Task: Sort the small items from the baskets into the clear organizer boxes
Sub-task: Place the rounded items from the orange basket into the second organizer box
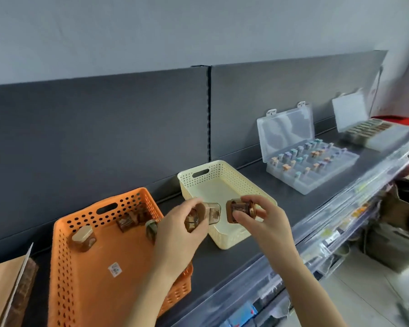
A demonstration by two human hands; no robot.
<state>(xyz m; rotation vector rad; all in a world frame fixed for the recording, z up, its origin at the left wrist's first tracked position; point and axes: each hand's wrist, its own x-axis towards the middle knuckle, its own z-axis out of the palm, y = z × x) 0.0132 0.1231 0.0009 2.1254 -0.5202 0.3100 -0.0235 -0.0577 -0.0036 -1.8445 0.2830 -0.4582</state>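
Each hand grips brown jars — left hand (pixel 178 228), right hand (pixel 260 215).

No legible text; orange basket (pixel 92 298) sticker (pixel 115 269) seemingly too blurred.

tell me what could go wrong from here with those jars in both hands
The left hand seems to pinch two brown jars at once; one may slip into the cream basket. The right hand holds its jar by the fingertips only, and the clear organizer box sits well off to the right.
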